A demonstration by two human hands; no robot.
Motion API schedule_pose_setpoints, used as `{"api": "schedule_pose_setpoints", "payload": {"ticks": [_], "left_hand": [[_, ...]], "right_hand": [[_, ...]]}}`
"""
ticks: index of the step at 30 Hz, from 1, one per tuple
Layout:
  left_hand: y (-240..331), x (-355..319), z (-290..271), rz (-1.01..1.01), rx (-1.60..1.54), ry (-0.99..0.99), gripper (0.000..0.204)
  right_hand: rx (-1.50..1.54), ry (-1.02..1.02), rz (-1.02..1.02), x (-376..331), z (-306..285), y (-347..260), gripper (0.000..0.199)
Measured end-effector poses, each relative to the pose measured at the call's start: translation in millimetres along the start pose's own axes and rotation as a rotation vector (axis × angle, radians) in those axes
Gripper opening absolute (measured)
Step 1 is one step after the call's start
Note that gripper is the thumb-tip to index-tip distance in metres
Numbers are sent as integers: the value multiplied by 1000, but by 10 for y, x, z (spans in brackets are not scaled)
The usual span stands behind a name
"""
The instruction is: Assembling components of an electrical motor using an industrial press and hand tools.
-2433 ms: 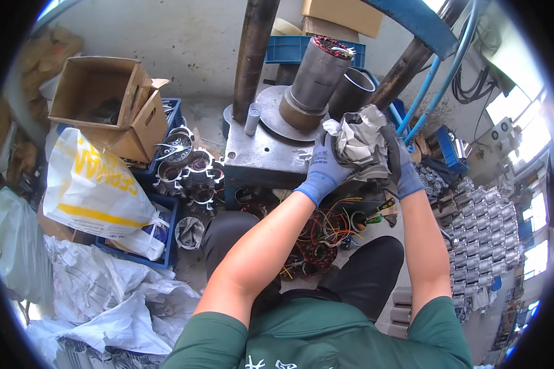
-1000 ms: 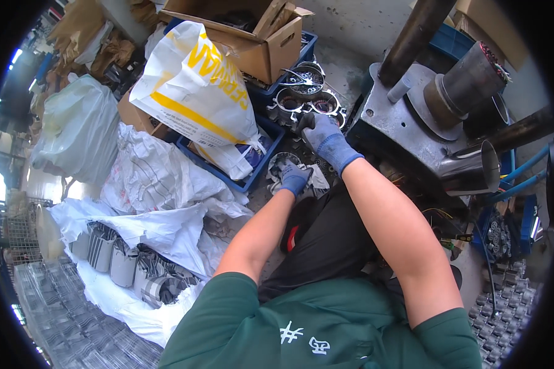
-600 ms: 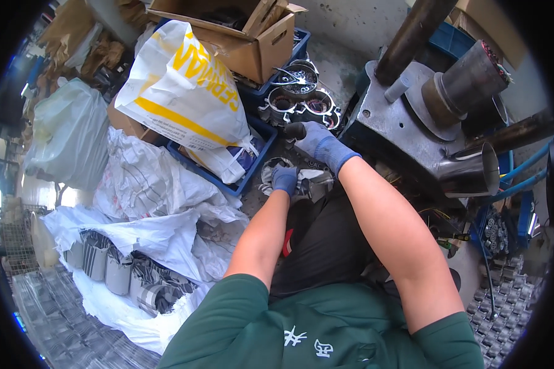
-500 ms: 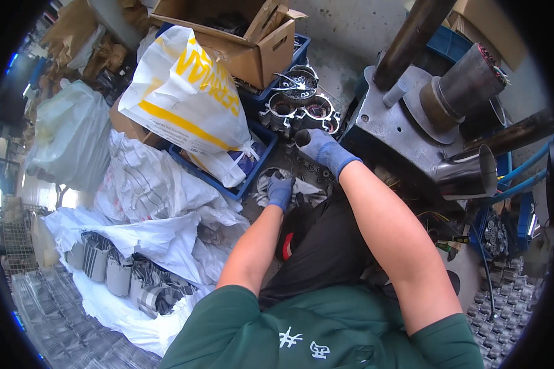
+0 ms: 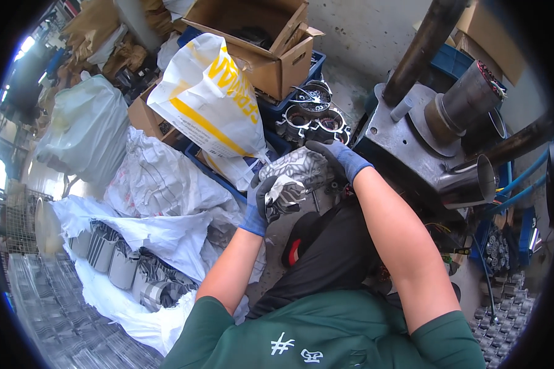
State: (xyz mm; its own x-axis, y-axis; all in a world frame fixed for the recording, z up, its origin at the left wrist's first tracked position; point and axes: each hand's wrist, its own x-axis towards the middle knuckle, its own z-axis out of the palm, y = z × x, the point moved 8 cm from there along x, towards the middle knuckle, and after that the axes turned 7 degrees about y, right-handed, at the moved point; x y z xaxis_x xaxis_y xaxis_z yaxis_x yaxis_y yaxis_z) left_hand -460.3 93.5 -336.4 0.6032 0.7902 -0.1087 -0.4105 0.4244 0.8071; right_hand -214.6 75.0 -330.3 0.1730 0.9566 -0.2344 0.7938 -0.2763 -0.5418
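A crumpled cloth [image 5: 297,167] with a grey, black and white pattern is stretched between my two gloved hands, lifted off the floor. My left hand [image 5: 257,203], in a blue glove with a dark palm, is closed on its near left end, where a striped black-and-white fold hangs out. At the far right end my right hand [image 5: 340,158], gloved the same way, grips the cloth with its fingers curled over the edge. Just beyond the cloth stand round metal motor housings [image 5: 314,120] with open tops, one filled with small metal parts.
To the left are a white-and-yellow plastic bag [image 5: 206,104] in a blue crate and white sacking [image 5: 160,178] around grey curved pieces. A cardboard box [image 5: 246,31] stands behind. On the right is a metal bench plate [image 5: 406,147] carrying a wire-topped cylinder [image 5: 471,95] and a metal sleeve [image 5: 471,184].
The cloth has come up from the floor and is now held in both hands. My left hand has moved left; the right has moved slightly nearer. The view has shifted a little.
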Motion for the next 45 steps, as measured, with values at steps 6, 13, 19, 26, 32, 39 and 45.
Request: {"api": "schedule_pose_setpoints", "payload": {"ticks": [6, 13, 19, 26, 32, 39, 45], "left_hand": [[436, 44, 441, -95, 147, -60, 65], [168, -133, 723, -231, 1510, -691, 60], [-79, 180, 368, 319, 1752, -206, 57], [-197, 441, -716, -7, 839, 412, 41], [325, 831, -789, 185, 892, 130, 69], [-39, 286, 56, -152, 1586, -794, 87], [-431, 186, -60, 121, 1867, -387, 38]], "right_hand": [[1464, 96, 544, -482, -252, -390, 36], [1312, 187, 518, -664, -465, -339, 33], [1437, 154, 685, -597, -271, -173, 38], [1489, 61, 545, -763, -462, -398, 43], [173, -257, 32, -506, -85, -933, 37], [-790, -392, -454, -522, 903, -1263, 35], [-610, -230, -95, -310, 744, -907, 39]]}}
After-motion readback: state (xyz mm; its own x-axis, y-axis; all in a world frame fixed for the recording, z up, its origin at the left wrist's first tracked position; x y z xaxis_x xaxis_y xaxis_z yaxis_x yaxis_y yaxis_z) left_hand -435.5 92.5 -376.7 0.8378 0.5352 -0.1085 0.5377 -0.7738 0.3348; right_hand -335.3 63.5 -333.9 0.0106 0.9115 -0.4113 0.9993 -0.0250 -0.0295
